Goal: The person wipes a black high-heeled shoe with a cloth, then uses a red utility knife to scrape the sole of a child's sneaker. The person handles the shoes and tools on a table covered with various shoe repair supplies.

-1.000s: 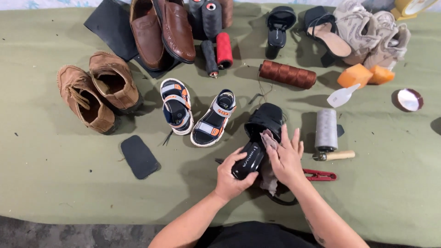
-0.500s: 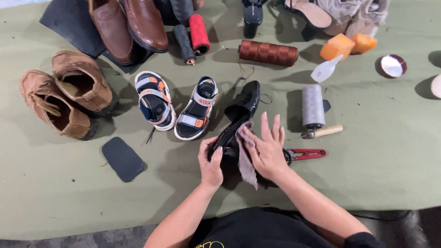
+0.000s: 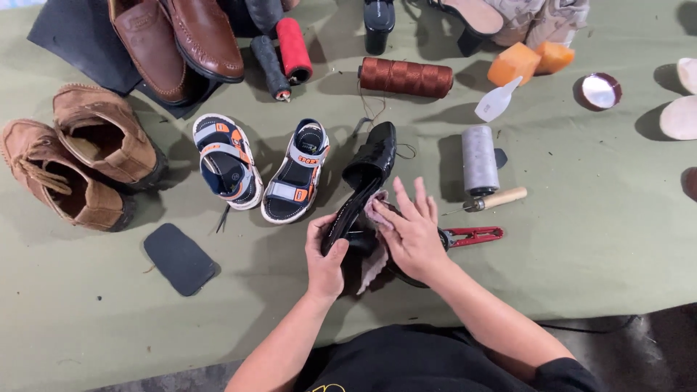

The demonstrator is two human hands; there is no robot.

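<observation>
A glossy black shoe (image 3: 370, 163) lies tilted on its side in the middle of the green cloth, toe pointing away from me. My left hand (image 3: 324, 255) grips its heel end from below. My right hand (image 3: 410, 232) presses a small pinkish cloth (image 3: 376, 210) against the shoe's side, fingers spread flat over it. A second dark shoe lies partly hidden under my right hand.
Two small sandals (image 3: 258, 167) lie left of the shoe, tan suede boots (image 3: 80, 160) further left, brown loafers (image 3: 178, 40) at the back. A grey thread spool (image 3: 479, 160), an awl (image 3: 497, 199) and red snips (image 3: 472, 234) sit to the right. A black sole piece (image 3: 179, 258) lies front left.
The shoe has been turned further onto its side. My right hand has slid with the cloth along its side; the camera view has shifted slightly.
</observation>
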